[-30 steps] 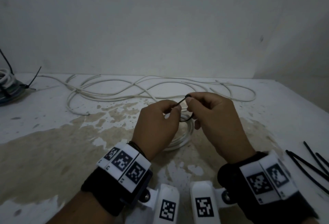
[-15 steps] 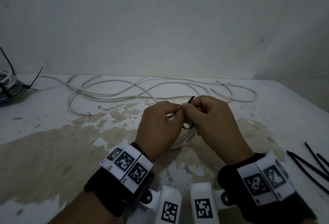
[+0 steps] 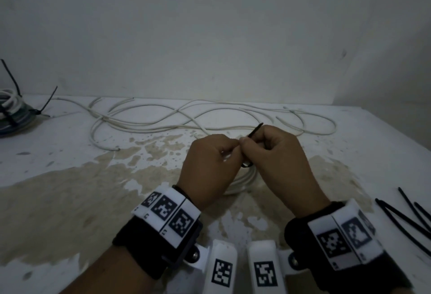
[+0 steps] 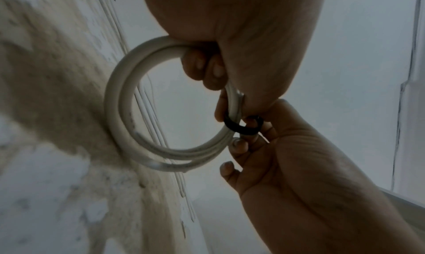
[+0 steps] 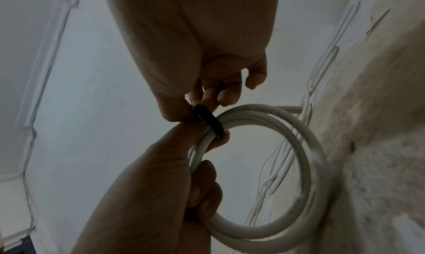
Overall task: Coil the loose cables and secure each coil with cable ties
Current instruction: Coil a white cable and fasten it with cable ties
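From the head view, both hands met above the stained tabletop (image 3: 70, 177). The left hand (image 3: 207, 165) had its fingers curled round a white cable coil (image 3: 245, 178), whose ring hung below the knuckles. The right hand (image 3: 279, 160) pinched a black cable tie (image 3: 256, 129); its free tail pointed up and away to the right, its loop showing under the thumbs. Loose white cable (image 3: 210, 116) sprawled lengthwise along the far edge, a tied bundle (image 3: 14, 114) sat far left, and spare ties (image 3: 405, 216) lay at right.

In the left wrist view, the coil (image 4: 119, 112) stood on edge, the tie (image 4: 239, 127) wrapped across its strands, just beside the left grip.

In the right wrist view, the right fingertips (image 5: 207, 98) closed on the tie (image 5: 209, 120), which crossed the coil (image 5: 310, 149) at its upper left.
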Demonstrator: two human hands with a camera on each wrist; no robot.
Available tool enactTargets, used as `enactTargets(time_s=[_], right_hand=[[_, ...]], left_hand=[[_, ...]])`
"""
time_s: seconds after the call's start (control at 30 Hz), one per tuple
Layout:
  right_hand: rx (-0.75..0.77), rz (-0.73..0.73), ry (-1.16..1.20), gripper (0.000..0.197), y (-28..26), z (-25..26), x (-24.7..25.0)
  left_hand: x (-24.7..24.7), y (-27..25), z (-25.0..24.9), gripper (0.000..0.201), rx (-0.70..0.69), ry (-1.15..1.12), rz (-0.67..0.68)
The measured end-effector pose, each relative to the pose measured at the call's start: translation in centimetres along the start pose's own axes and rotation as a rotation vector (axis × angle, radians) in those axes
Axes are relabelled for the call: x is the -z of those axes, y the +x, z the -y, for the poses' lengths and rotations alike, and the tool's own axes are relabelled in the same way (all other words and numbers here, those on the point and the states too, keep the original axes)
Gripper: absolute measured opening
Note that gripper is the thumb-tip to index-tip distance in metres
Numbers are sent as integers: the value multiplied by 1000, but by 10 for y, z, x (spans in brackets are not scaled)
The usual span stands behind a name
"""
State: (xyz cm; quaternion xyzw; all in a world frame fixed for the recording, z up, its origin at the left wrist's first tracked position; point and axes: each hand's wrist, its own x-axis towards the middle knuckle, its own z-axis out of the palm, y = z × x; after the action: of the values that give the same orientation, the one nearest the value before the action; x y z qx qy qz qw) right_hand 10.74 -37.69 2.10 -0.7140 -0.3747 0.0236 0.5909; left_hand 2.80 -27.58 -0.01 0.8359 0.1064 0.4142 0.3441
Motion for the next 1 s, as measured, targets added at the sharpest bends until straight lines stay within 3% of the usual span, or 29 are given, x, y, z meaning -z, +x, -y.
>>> enactTargets(time_s=[0.3,0.43,0.63,0.73,0.87,1.0], right_hand=[[82,-116,1,14,-3,5,-2],[70,-78,20,14,-4,5,-4],[6,54,-4,17,-2,2,3],[36,34,-40,15,1,0,6],[79,-79,52,7,3,-1,4],[118,-66,67,7,3,1,7]], left_hand=[[1,3,-2,28,129,-135,44],[1,2,1,22,80,-126,14],[-3,-1,5,30,-112,32,-46],[-3,0,4,28,1,4,-7],[-2,2,-2,22,224,-233,67],[3,4,-4,14,303,-353,133]])
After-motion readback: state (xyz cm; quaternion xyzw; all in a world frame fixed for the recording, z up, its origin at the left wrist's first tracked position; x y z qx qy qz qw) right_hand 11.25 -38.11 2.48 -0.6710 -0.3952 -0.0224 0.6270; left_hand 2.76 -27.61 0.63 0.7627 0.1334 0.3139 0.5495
